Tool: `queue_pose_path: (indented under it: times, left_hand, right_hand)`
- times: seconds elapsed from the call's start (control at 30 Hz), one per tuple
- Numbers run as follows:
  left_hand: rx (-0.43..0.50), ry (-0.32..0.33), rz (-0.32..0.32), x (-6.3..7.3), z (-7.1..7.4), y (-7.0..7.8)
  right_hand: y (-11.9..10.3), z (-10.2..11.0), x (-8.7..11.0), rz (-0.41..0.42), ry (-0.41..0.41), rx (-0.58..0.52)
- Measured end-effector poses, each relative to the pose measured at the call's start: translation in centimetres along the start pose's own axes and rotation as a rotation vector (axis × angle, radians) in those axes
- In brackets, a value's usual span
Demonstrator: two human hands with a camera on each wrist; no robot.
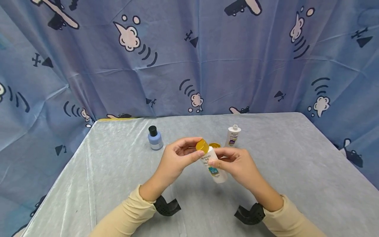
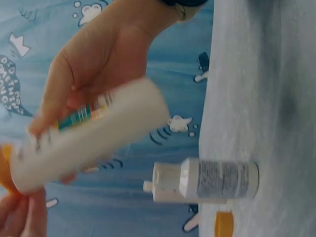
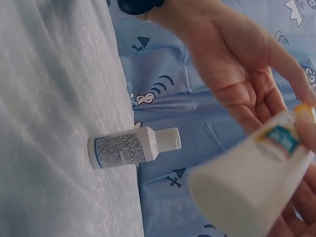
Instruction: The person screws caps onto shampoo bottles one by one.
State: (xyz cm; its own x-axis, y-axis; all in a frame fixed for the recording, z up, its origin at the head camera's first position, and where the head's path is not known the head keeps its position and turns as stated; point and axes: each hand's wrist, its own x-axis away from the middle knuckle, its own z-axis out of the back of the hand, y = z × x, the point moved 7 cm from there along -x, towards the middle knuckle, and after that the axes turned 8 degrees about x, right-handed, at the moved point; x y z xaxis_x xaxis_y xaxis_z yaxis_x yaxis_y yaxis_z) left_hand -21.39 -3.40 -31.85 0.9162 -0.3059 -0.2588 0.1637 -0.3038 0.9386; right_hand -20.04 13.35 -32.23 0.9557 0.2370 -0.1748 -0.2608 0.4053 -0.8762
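Note:
My right hand [image 1: 237, 163] holds a white plastic bottle [image 1: 218, 176] by its body, thumb on the front near a teal label patch. The bottle leans, its top toward my left hand. At that top, my left hand [image 1: 177, 154] pinches a gold cap [image 1: 202, 146] between thumb and fingers. The left wrist view shows the bottle [image 2: 94, 143] blurred, base toward the camera, with the gold cap [image 2: 6, 168] at its far end. In the right wrist view the bottle [image 3: 237, 185] partly covers my right hand's fingers.
A blue bottle [image 1: 155, 141] with a black top stands at left. Behind my right hand is a white bottle [image 1: 233, 135] with a bare narrow neck. Another gold cap [image 2: 224, 224] sits on the table near a white-capped bottle [image 2: 222, 178]. A patterned curtain [image 1: 189, 59] hangs behind.

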Motion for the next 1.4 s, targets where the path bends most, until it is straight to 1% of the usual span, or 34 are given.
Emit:
queue_pose_path:
  times: [0.1, 0.23, 0.37, 0.5, 0.6, 0.8, 1.0, 1.13, 1.23, 1.3, 1.4]
  left_hand:
    - [0.031, 0.04, 0.024, -0.03, -0.04, -0.24]
    - [0.013, 0.069, 0.015, -0.03, -0.09, -0.45]
    - [-0.001, 0.076, -0.007, 0.02, -0.1, -0.5]
    - [-0.007, 0.064, -0.03, 0.04, -0.18, -0.37]
    - [-0.02, 0.061, -0.037, 0.01, -0.18, -0.32]
    - [-0.048, 0.055, -0.032, 0.01, -0.19, -0.16]
    - [-0.035, 0.021, -0.046, -0.1, -0.24, -0.17]
    - [-0.033, 0.008, -0.031, 0.04, -0.01, -0.27]
    - [-0.022, 0.008, -0.009, 0.07, 0.06, -0.45]
    - [-0.005, 0.012, 0.001, 0.04, -0.05, -0.59]
    - [0.03, 0.034, 0.006, 0.09, -0.28, -0.73]
  right_hand:
    - [0.0, 0.11, -0.07, 0.005, 0.062, 0.025]
    - [-0.15, 0.19, -0.09, 0.048, 0.129, 0.084]
    - [-0.3, 0.2, -0.09, 0.09, 0.15, 0.132]
    - [-0.44, 0.24, -0.11, 0.113, 0.138, 0.126]
    - [-0.53, 0.29, -0.13, 0.111, 0.116, 0.109]
    - [-0.61, 0.37, -0.11, 0.083, 0.058, 0.051]
    - [-0.65, 0.41, -0.12, 0.086, 0.027, 0.028]
    - [-0.57, 0.13, -0.08, 0.078, 0.0, 0.011]
    - [-0.49, 0.04, 0.03, 0.072, 0.003, 0.007]
    - [-0.45, 0.12, 0.12, 0.066, 0.021, 0.01]
    - [-0.35, 0.29, 0.17, 0.039, 0.047, 0.02]
